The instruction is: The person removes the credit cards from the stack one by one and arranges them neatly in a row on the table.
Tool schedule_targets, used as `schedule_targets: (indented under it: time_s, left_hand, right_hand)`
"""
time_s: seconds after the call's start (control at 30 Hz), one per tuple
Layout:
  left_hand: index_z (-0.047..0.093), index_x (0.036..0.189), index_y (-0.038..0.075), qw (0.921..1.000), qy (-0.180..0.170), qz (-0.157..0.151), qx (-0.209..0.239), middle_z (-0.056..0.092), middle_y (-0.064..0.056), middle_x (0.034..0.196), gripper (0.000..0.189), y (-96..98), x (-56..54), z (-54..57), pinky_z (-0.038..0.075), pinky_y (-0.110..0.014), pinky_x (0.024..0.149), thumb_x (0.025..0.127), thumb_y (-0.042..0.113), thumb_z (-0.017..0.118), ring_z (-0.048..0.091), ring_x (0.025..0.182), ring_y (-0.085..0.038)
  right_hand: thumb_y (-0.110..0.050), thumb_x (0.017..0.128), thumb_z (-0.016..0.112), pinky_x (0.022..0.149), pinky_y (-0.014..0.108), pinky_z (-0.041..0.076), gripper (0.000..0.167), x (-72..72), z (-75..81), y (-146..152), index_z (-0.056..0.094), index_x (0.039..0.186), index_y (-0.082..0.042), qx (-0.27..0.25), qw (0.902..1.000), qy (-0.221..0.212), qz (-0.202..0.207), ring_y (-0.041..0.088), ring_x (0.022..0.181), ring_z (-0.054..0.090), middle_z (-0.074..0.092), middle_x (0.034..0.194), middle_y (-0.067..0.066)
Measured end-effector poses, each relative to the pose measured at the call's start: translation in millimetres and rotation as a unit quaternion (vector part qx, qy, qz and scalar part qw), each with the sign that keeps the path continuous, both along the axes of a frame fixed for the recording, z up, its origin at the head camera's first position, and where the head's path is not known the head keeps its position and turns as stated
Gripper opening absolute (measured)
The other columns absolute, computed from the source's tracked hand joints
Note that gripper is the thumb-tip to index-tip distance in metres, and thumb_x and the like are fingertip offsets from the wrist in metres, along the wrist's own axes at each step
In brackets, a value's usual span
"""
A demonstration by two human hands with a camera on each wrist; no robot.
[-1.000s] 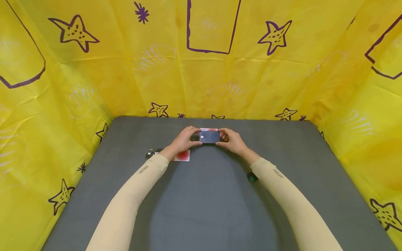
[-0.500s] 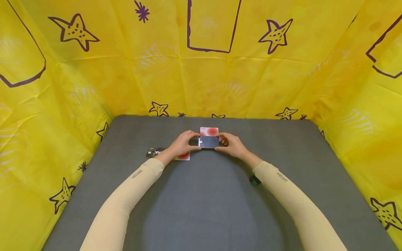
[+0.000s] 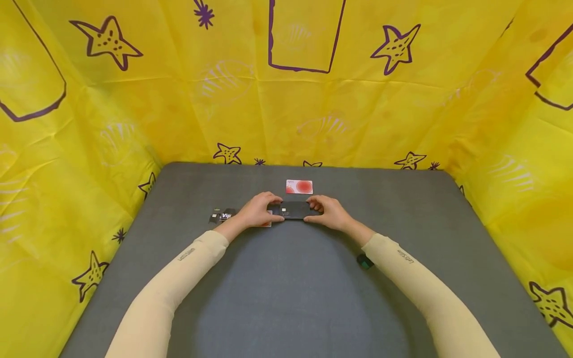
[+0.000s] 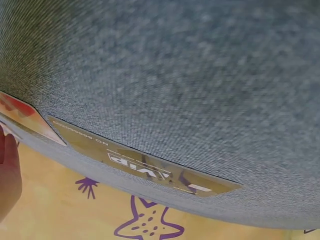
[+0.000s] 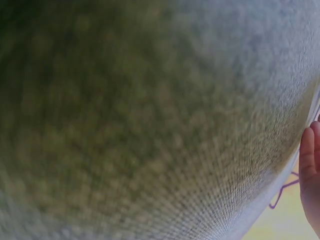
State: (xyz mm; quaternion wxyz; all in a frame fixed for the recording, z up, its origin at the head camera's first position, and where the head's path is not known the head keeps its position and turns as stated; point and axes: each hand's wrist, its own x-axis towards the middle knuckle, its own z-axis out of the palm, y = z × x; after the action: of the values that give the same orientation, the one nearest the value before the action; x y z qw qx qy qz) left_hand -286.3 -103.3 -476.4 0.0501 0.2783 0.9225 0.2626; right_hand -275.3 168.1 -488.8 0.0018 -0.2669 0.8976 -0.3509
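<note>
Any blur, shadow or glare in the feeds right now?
Head view: bright, with soft shadows on the gray table; left wrist view: upside-down lettering legible on the Vip card, its yellowish tint perhaps reflecting the yellow backdrop; right wrist view: a broad dark patch and soft blur over the tabletop, right hand cropped at the edge.

Dark middle card said "VIP", black card on the left had "Vip" plus "NO." and some 8s, right sleeve read "Let's Slim".
</note>
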Motion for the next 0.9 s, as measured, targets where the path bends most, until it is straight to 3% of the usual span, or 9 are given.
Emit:
schedule_targets:
  time_s: [0.3, 0.9]
  left_hand:
    - [0.066, 0.121, 0.008, 0.9999, 0.004, -0.007, -0.011, 0.062, -0.005, 0.110, 0.056, -4.4, 5.2, -3.1, 0.046, -0.039, 0.090, 0.078, 0.042, 0.081, 0.054, 0.099, -0.021]
    - [0.066, 0.121, 0.012, 0.9993, -0.005, -0.001, -0.037, 0.060, -0.005, 0.116, 0.054, -13.4, 13.8, -5.1, 0.045, -0.040, 0.095, 0.079, 0.044, 0.078, 0.051, 0.109, -0.021]
  right_hand:
    - [-0.032, 0.077, 0.084, 0.080, 0.032, 0.048, 0.053, 2.5, -2.6, -3, 0.065, 0.117, -0.004, 0.018, 0.9997, 0.002, 0.015, 0.017, 0.086, 0.056, 0.062, 0.097, 0.004]
    - [-0.036, 0.077, 0.084, 0.088, 0.039, 0.042, 0.050, 9.2, -3.7, -11, 0.067, 0.117, -0.010, 0.047, 0.9987, -0.006, 0.018, 0.022, 0.097, 0.051, 0.060, 0.105, 0.006]
